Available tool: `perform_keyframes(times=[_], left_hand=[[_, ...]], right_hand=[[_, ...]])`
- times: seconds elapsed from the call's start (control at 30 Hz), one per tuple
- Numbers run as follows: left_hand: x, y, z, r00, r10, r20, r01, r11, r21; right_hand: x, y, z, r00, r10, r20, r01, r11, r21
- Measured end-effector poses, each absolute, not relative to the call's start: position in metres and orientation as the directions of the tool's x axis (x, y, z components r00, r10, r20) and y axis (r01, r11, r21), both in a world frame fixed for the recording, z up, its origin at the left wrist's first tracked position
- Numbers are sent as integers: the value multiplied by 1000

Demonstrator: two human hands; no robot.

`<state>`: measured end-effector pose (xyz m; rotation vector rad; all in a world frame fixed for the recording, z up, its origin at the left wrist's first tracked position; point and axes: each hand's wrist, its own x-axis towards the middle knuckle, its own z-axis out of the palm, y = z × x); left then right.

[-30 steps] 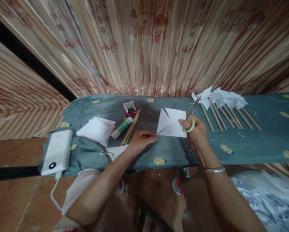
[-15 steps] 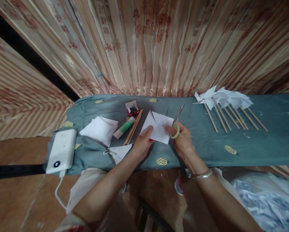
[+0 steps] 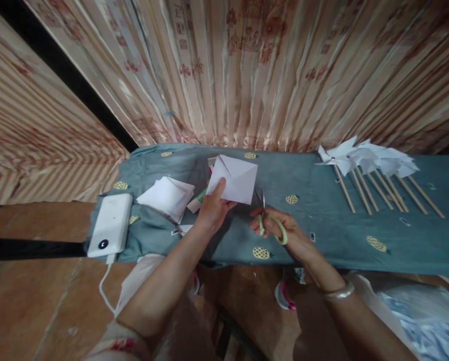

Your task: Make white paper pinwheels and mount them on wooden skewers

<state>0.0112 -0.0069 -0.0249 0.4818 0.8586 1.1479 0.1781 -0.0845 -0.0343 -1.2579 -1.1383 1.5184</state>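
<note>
A square of white paper point(image 3: 239, 178) with a slit running in from its upper left corner is held up by my left hand point(image 3: 213, 205), thumb on top and fingers beneath. My right hand point(image 3: 280, 225) grips scissors point(image 3: 282, 231) with pale green handles. Their blades point away from me, just right of the paper and apart from it. Behind the paper, a green and white tube point(image 3: 197, 200) and a small red box point(image 3: 211, 165) are mostly hidden. A stack of white paper squares point(image 3: 167, 196) lies to the left.
Several white paper pinwheels point(image 3: 367, 155) on wooden sticks point(image 3: 382, 190) lie at the right of the cloth-covered table point(image 3: 333, 225). A white power bank point(image 3: 111, 223) with a cable sits at the left end. A pleated curtain point(image 3: 224, 90) hangs behind.
My left hand has raised the paper and turned it, moving slightly left. My right hand has drawn the scissors away from the paper, down and toward me. The view has shifted a little.
</note>
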Motion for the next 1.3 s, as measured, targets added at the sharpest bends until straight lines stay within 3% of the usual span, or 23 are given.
perform_keyframes(times=[0.3, 0.8, 1.3], left_hand=[[11, -8, -26, 196, 907, -373, -515, 419, 748], [11, -10, -28, 205, 904, -376, -513, 426, 745], [13, -12, -21, 202, 900, -387, -554, 431, 712]], right_hand=[[181, -91, -39, -263, 919, -293, -3, -304, -953], [181, -90, -40, -260, 915, -310, 4, -320, -948], [181, -89, -39, -242, 876, -417, -2, -430, -903]])
